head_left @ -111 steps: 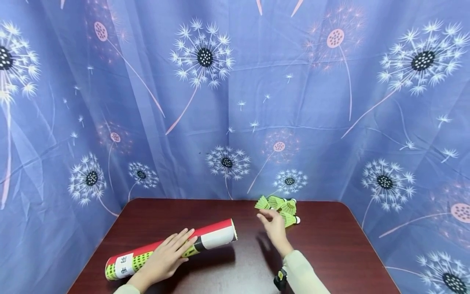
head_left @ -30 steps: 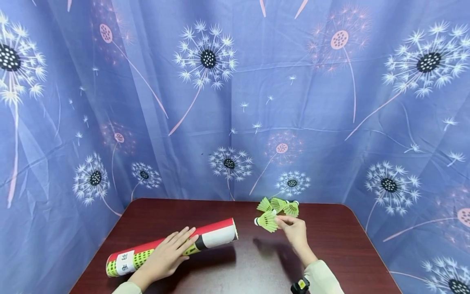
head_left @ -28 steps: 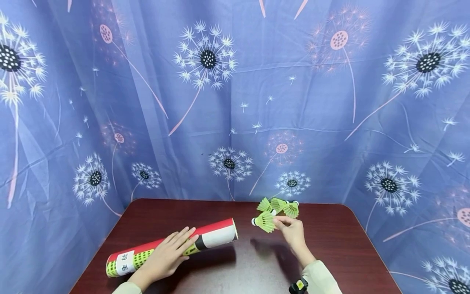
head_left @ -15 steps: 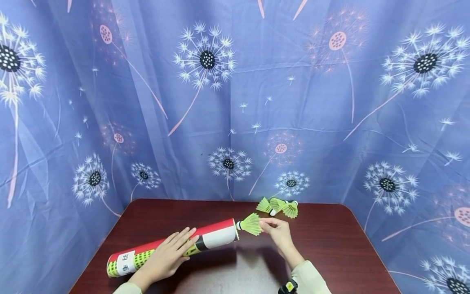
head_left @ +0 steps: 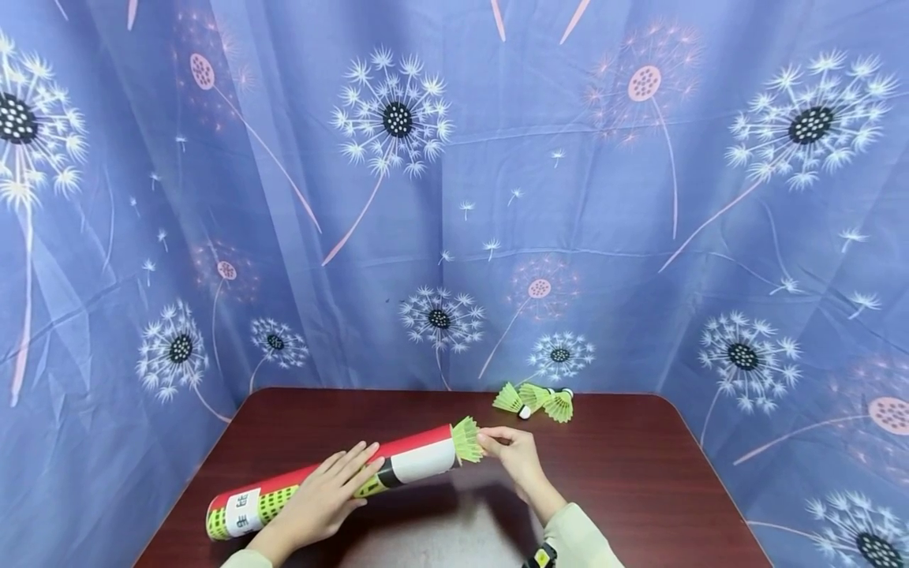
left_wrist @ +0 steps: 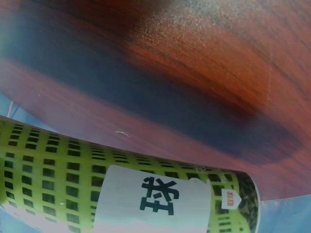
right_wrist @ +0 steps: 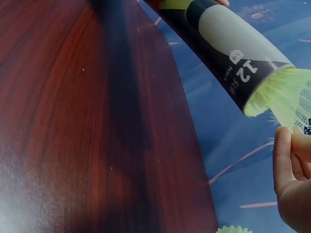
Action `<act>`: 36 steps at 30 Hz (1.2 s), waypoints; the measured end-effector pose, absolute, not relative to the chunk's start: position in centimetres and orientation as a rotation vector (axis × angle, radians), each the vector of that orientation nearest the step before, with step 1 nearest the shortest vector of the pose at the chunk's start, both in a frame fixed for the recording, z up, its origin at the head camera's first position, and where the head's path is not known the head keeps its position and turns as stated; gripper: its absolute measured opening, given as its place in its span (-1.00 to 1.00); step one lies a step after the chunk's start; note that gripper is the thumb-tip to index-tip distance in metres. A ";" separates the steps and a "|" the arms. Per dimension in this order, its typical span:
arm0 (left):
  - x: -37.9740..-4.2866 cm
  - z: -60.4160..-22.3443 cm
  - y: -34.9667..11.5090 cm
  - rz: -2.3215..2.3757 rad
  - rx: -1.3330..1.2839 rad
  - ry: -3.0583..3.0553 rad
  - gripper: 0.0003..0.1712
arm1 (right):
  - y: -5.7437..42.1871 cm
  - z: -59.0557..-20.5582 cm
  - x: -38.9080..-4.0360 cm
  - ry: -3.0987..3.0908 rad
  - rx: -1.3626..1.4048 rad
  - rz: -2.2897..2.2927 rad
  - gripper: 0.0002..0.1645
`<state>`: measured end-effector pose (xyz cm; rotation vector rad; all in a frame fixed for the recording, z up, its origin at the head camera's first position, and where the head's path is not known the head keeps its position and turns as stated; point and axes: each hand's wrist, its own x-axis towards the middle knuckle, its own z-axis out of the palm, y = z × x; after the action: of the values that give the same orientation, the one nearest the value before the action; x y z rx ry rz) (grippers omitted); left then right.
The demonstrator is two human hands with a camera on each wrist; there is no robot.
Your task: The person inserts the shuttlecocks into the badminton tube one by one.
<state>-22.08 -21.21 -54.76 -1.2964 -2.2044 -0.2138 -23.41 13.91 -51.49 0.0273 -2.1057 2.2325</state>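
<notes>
A shuttlecock tube (head_left: 426,456), red, white, black and yellow-green, lies slanted on the table. My left hand (head_left: 321,498) rests across its middle, fingers stretched over the top. At the tube's right-hand mouth, the thumb and fingertips of my right hand (head_left: 520,465) pinch the skirt edge of a yellow-green shuttlecock (head_left: 465,439). Its cork end is hidden inside the tube, while the flared skirt sticks out. The right wrist view shows that shuttlecock (right_wrist: 286,94) at the tube's rim. In the left wrist view the tube (left_wrist: 150,199) shows its closed far end.
Three more shuttlecocks (head_left: 559,406) lie in a cluster at the back edge of the brown wooden table (head_left: 625,473). Behind the table hangs a blue curtain (head_left: 497,197) with dandelion prints, reaching around both sides.
My right hand has taken a shuttlecock from the cluster, carried it left with the cork leading, and put its cork end into the tube's mouth. My left hand stays on the tube.
</notes>
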 end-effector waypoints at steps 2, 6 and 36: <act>-22.0 -54.6 -21.2 -0.217 -1.297 -2.196 -0.36 | 13.7 -51.6 -23.4 -2.104 0.015 2.237 -0.71; -21.9 -54.4 -21.1 -0.215 -1.289 -2.190 -0.36 | 13.2 -52.0 -23.2 -2.132 0.010 2.165 -0.69; -21.7 -54.2 -21.0 -0.205 -1.294 -2.240 -0.36 | 10.7 -52.2 -22.9 -2.134 0.057 1.878 -0.89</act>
<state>-21.74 -20.98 -54.25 -1.2945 -2.2395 -0.2050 -22.92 10.68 -52.23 0.0572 -2.1344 1.8779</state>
